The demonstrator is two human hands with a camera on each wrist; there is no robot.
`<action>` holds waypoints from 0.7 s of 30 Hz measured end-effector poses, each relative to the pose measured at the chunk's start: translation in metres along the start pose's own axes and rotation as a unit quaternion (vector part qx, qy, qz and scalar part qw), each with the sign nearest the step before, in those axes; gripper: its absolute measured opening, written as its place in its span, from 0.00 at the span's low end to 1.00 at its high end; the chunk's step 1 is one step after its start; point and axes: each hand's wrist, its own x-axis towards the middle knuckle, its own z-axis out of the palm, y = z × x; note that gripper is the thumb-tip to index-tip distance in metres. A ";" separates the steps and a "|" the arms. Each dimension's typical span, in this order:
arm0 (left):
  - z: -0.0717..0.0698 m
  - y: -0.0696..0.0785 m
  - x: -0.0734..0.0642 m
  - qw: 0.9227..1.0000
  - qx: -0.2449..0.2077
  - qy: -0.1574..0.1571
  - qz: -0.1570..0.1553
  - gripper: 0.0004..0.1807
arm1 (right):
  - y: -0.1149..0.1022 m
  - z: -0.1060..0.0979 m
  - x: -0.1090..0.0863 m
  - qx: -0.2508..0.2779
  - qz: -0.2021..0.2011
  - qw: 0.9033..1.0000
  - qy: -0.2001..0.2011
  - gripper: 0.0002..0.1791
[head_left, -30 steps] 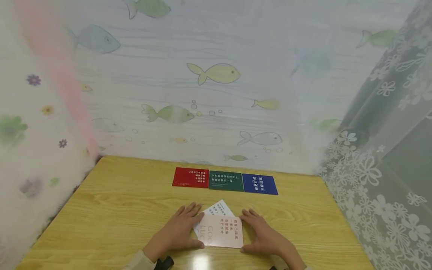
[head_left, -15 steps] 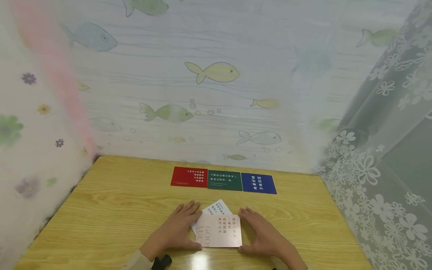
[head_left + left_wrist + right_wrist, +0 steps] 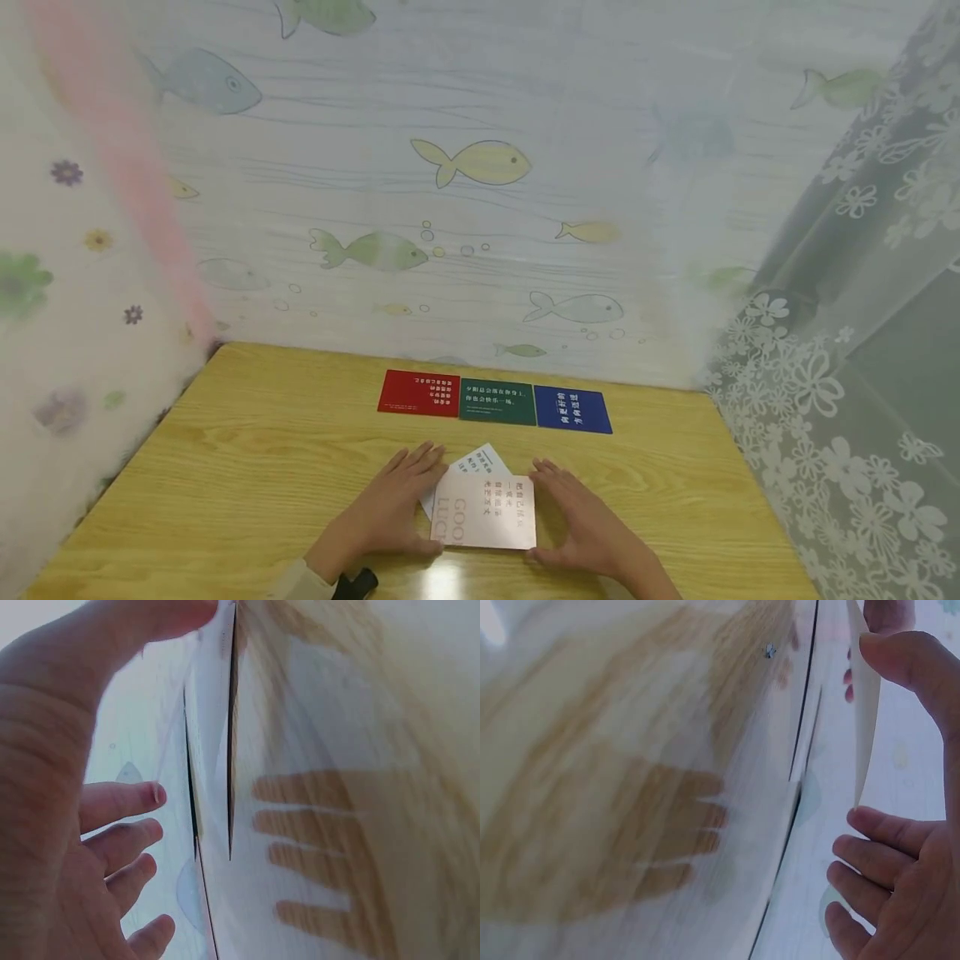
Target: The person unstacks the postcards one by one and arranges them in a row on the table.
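A pale pink card [image 3: 483,512] with Chinese print and "GOOD LUCK" lettering is held between both hands at the near middle of the table. My left hand [image 3: 390,508] grips its left side, thumb at the near corner and index finger at the far one. My right hand [image 3: 588,525] grips the right side likewise. In the right wrist view the pink card [image 3: 866,712] stands apart from the tabletop, between thumb and index fingertip. Partly beneath it in the head view, a white card [image 3: 483,460] lies askew; the rest of it is hidden.
Farther back, a red card [image 3: 418,393], a green card [image 3: 497,402] and a blue card [image 3: 573,409] lie side by side on the wooden table [image 3: 262,450]. Fish-patterned fabric [image 3: 480,275] hangs behind, and a lace curtain [image 3: 832,400] at the right.
The pink card and my left hand have shifted slightly left. More of the card's lettering shows beside the left hand. My right hand has barely moved, and the coloured cards lie as before.
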 end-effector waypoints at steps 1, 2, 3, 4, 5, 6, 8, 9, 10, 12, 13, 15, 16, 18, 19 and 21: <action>0.000 0.000 0.000 1.000 0.001 0.007 0.003 0.54 | 0.000 0.000 0.000 0.000 -0.002 1.000 0.003 0.56; 0.000 0.000 0.000 1.000 0.000 0.012 0.004 0.54 | 0.001 0.000 -0.001 -0.002 -0.005 1.000 0.006 0.56; 0.000 0.000 0.000 1.000 0.000 0.017 0.005 0.53 | 0.001 0.000 -0.001 -0.003 -0.005 1.000 0.008 0.56; 0.000 0.000 0.000 1.000 0.000 0.021 0.006 0.53 | 0.002 -0.001 -0.002 -0.004 -0.005 1.000 0.010 0.56; 0.000 0.000 0.000 1.000 0.000 0.024 0.006 0.53 | 0.002 -0.001 -0.002 -0.003 -0.006 1.000 0.012 0.56; 0.000 0.000 0.001 1.000 -0.001 0.025 0.006 0.53 | 0.002 -0.002 -0.003 -0.003 -0.005 1.000 0.013 0.56; 0.000 0.000 0.001 1.000 -0.001 0.025 0.006 0.54 | 0.003 -0.002 -0.004 0.002 -0.004 1.000 0.017 0.56; 0.000 0.000 0.001 1.000 -0.001 0.026 0.007 0.54 | 0.003 -0.002 -0.005 0.002 -0.004 1.000 0.019 0.56; 0.000 0.000 0.001 1.000 0.000 0.029 0.008 0.54 | 0.003 -0.003 -0.005 0.003 -0.006 1.000 0.023 0.56; 0.000 0.000 0.002 0.999 0.002 0.039 0.015 0.54 | 0.004 -0.003 -0.006 0.007 -0.008 0.999 0.031 0.56; 0.000 0.000 0.002 0.999 0.005 0.047 0.020 0.54 | 0.004 -0.003 -0.007 0.007 -0.008 0.999 0.035 0.56; 0.000 0.000 0.002 0.997 0.012 0.065 0.033 0.54 | 0.004 -0.003 -0.007 0.009 -0.006 0.999 0.040 0.55; 0.001 0.000 0.003 0.996 0.017 0.074 0.040 0.54 | 0.004 -0.004 -0.008 0.010 -0.004 0.999 0.042 0.55; 0.001 0.001 0.003 0.994 0.025 0.091 0.054 0.53 | 0.005 -0.004 -0.009 0.010 0.001 0.999 0.042 0.56; 0.001 0.001 0.004 0.993 0.027 0.097 0.059 0.53 | 0.005 -0.004 -0.010 0.010 0.002 0.999 0.043 0.56; 0.002 0.003 0.004 0.992 0.028 0.106 0.068 0.53 | 0.005 -0.005 -0.013 0.010 0.003 0.999 0.046 0.56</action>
